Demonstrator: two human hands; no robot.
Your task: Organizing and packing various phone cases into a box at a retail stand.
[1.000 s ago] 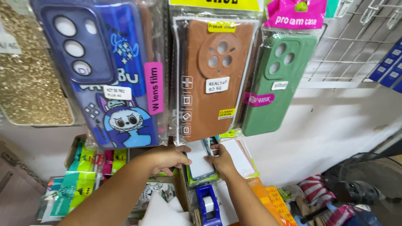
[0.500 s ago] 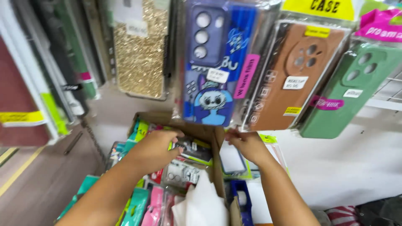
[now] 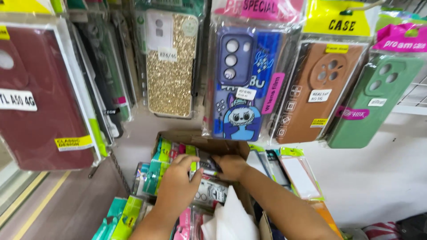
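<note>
Both hands' fingers (image 3: 198, 161) now on boxed packet (image 3: 207, 161).

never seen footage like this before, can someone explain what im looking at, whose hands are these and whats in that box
One camera sits on a person's head and looks down, so the two bare arms reaching away from you are that person's own. The left hand and the right hand meet inside a cardboard box packed upright with small bagged phone accessories. Their fingers pinch a dark packet between them. Above hang packaged phone cases: a gold glitter case, a blue cartoon case, a brown case and a green case.
</note>
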